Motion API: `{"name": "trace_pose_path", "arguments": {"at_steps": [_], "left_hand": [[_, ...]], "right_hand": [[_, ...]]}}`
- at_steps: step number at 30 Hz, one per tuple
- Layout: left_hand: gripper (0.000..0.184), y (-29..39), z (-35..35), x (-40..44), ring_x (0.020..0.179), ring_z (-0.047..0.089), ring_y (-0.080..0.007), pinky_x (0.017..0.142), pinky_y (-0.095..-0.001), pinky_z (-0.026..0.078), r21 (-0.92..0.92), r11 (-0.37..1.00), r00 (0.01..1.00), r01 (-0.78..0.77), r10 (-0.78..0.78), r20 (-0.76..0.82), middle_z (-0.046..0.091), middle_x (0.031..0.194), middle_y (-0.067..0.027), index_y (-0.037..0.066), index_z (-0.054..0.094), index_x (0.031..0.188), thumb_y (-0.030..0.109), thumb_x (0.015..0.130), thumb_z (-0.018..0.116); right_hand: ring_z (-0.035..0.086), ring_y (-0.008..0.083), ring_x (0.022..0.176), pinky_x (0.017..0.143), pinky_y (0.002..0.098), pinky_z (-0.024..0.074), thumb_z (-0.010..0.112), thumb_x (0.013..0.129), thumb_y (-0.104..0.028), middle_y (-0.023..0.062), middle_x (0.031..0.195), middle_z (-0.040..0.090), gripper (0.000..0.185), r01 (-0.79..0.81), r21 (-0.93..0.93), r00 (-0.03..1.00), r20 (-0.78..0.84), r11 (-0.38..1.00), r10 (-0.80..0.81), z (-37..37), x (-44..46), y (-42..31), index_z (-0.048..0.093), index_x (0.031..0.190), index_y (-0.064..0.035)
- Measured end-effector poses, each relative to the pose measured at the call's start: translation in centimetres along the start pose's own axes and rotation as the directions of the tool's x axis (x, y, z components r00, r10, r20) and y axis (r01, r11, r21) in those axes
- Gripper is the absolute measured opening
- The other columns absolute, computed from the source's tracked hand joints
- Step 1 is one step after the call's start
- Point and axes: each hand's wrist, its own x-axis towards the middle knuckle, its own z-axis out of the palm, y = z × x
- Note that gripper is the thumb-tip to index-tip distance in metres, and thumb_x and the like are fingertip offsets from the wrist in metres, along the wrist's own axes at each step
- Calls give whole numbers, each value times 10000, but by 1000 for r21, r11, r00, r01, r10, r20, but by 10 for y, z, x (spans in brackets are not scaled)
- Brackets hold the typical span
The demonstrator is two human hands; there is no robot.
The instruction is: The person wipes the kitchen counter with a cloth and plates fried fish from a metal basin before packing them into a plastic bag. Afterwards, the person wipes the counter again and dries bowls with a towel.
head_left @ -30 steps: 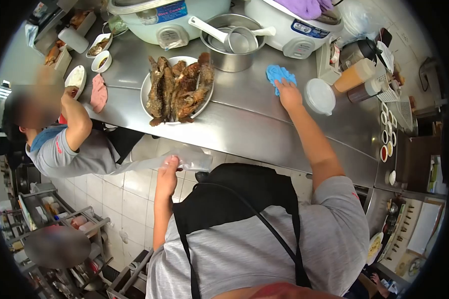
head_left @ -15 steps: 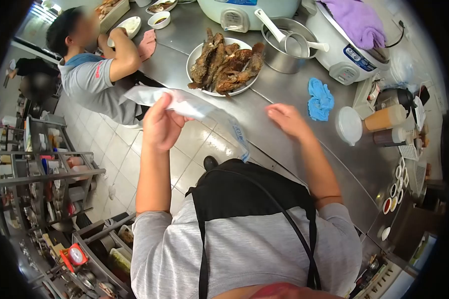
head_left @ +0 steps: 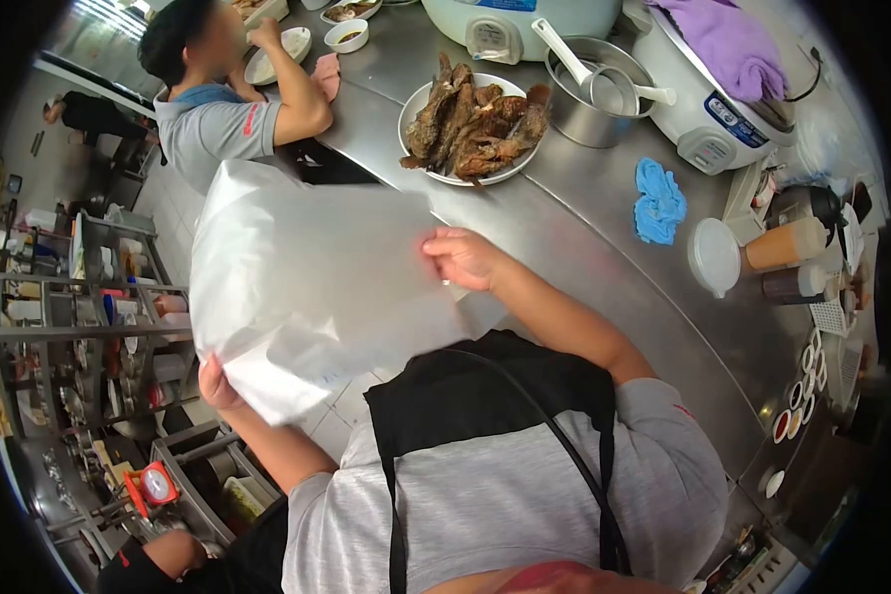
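Plastic (head_left: 312,272); translucent, crinkled, roughly rectangular

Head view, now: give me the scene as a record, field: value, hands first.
left hand: gripping plastic at its lower left edge
right hand: pinching its right edge
plastic: translucent, spread between both hands; bag or sheet, cannot tell
fish: browned, several, on white plate
pot: metal, beside the plate, white-handled utensils in it
cloth: blue, crumpled on counter
co-worker: at the counter, beyond the plastic
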Motion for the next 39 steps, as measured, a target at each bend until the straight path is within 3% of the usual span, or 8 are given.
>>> {"name": "trace_pose_path", "arguments": {"at_steps": [4, 8, 11, 24, 28, 31, 34, 39], "left_hand": [[500, -15, -30, -4, 846, 491, -198, 792, -327, 371, 472, 629, 700, 618, -167, -695, 519, 983, -125, -39, 417, 1120, 316, 788, 533], [367, -36, 36, 32, 817, 478, -140, 710, -244, 396, 789, 613, 774, 37, 482, -410, 508, 930, -98, -23, 461, 1060, 230, 802, 524], [358, -60, 148, 56, 730, 498, -118, 662, -239, 411, 565, 799, 978, 208, -163, -130, 533, 860, -65, 14, 473, 1076, 201, 779, 546], [86, -111, 150, 68, 724, 545, -156, 690, -326, 468, -461, 788, 877, 407, -478, -42, 536, 759, -43, 83, 436, 869, 164, 859, 410], [212, -125, 113, 43, 625, 446, -70, 571, -214, 400, 479, 871, 951, 108, -231, 206, 464, 707, 19, 82, 428, 847, 178, 761, 596], [176, -138, 70, 44, 561, 420, -54, 463, -195, 354, 660, 620, 905, 425, -295, -306, 406, 627, 35, 88, 443, 752, 172, 750, 598], [98, -137, -19, 52, 422, 367, -61, 350, -221, 337, -393, 856, 632, 334, -513, -580, 368, 560, 40, 108, 413, 767, 190, 807, 450], [778, -44, 40, 32, 1035, 417, -279, 841, -388, 372, 837, 522, 978, 162, 27, -206, 390, 1154, -147, 37, 242, 1247, 196, 622, 677]], "right_hand": [[515, 84, 652, 574, 215, 429, 562, 772, -163, 2, 747, 534, 149, 96, -143, 982, -146, 985, -117, -4, -4, -15, 532, 878, -62], [466, 59, 583, 543, 195, 405, 580, 754, -168, -11, 713, 516, 125, 219, -438, 943, -135, 872, -304, 19, -8, -15, 513, 788, -68], [406, 39, 561, 504, 190, 360, 615, 721, -133, -31, 631, 477, 154, 349, -576, 913, 29, 739, -408, 26, -3, 9, 475, 695, -75], [492, 94, 585, 521, 232, 400, 512, 769, -81, 30, 685, 519, 155, 115, -889, 777, -198, 444, -597, -22, -35, 2, 460, 910, -40], [466, 119, 518, 474, 227, 380, 473, 830, -155, 16, 631, 493, 91, 346, 97, 845, -464, 933, -265, -6, -51, -46, 421, 883, -101], [365, 82, 455, 411, 192, 287, 456, 850, -196, -25, 570, 403, 89, 395, 310, 910, -258, 865, -324, -33, -49, -56, 402, 843, -126], [269, 54, 430, 381, 185, 207, 445, 855, -202, -48, 549, 327, 83, 256, 35, 902, -368, 966, -226, -4, -64, -68, 408, 814, -139], [272, 32, 428, 357, 174, 192, 458, 847, -220, -59, 561, 352, 125, 210, -69, 952, -212, 975, -220, 13, -56, -66, 416, 757, -144]]}}
